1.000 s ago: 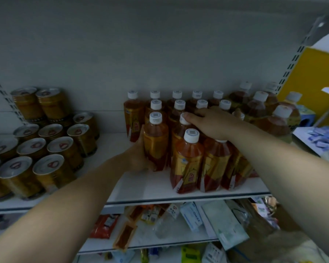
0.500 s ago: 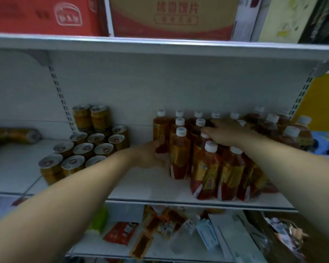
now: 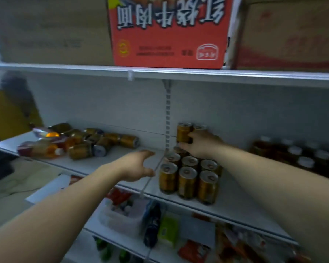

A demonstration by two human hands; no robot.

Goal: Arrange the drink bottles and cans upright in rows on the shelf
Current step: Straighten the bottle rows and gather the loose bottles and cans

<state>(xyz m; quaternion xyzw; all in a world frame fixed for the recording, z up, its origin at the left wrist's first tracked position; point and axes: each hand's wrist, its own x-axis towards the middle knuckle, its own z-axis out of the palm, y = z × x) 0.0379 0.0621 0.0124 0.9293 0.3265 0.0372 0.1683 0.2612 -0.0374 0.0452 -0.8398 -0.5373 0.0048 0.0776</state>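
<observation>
White shelf (image 3: 235, 206) holds upright cans (image 3: 187, 180) — (leftward) toppled cans (image 3: 80, 151).

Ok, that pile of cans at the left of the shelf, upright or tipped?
Tipped. The left cans lie on their sides, one end facing the camera, among bottles also lying flat; the right cans stand upright.

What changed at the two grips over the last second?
Both left the bottles and moved left. The right grip now holds a stacked can atop the can block; the left grip hovers open over the shelf, holding nothing. Bottles and block stay upright in rows.
</observation>
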